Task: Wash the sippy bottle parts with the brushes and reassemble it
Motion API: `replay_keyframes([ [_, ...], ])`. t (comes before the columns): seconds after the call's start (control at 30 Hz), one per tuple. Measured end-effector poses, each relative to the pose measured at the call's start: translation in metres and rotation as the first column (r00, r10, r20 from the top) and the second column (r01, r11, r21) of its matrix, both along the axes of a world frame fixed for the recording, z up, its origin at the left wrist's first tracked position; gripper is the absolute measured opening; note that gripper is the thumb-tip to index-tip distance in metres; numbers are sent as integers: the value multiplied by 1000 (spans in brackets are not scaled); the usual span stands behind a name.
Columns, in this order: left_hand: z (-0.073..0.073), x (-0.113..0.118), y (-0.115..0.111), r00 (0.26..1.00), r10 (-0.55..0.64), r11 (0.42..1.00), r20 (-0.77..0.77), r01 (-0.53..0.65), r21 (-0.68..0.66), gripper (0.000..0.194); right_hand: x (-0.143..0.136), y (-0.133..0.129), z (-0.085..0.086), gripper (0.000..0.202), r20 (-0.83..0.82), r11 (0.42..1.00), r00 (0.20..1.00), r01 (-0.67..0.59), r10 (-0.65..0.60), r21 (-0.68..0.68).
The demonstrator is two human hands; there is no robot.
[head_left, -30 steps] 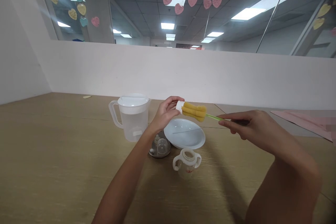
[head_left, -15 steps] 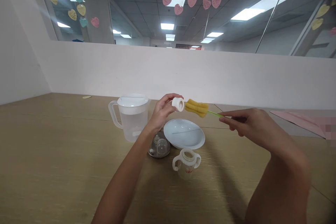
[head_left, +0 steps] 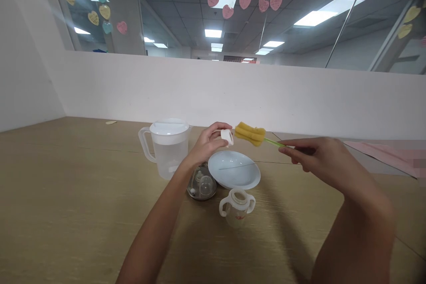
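Above the white bowl (head_left: 234,182), my left hand (head_left: 208,143) pinches a white bottle collar ring (head_left: 227,137) between thumb and fingers. My right hand (head_left: 316,156) grips the thin green handle of a sponge bottle brush (head_left: 250,133), whose yellow head points left and ends just short of the ring. Below the bowl a clear baby bottle (head_left: 237,207) with two white handles stands upright, its top uncovered. Left of the bowl, a round metal dish (head_left: 201,195) holds a clear dome cap and small bottle parts, partly behind my left forearm.
A translucent lidded pitcher (head_left: 171,155) with some liquid stands on the wooden table (head_left: 76,195), left of my left hand. A pink sheet or cloth (head_left: 379,154) lies at the far right. Behind the table rises a white wall (head_left: 149,84) under a window with heart-shaped notes.
My left hand has turned the ring, so its opening no longer faces me and it sits slightly lower. The brush has stayed almost in place.
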State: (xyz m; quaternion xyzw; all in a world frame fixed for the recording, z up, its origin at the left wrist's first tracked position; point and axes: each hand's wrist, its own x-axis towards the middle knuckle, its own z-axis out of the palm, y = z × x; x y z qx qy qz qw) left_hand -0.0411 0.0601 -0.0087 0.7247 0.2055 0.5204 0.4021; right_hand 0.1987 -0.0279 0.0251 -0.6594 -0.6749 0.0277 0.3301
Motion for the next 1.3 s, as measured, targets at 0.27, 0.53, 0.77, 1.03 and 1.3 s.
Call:
replay_keyframes([
  [0.27,-1,-14,3,787,462,883,-408,-366,294,21,4,1,1,40,-1,998,998,62,-62,13],
  [0.53,-27,-30,27,219,398,858,-891,-432,277,30,-1,-1,1,41,25,999,999,38,-38,-1],
  [0.77,-45,-28,43,117,237,900,-964,-400,173,38,-1,-1,1,41,27,1000,1000,9,-9,12],
  [1.03,-57,-25,41,98,212,890,-972,-430,150,27,-1,0,1,42,21,1000,1000,-2,3,-20],
  [1.3,-20,-16,12,169,256,916,-952,-357,183,25,-2,-1,2,41,-6,999,1000,31,-31,21],
])
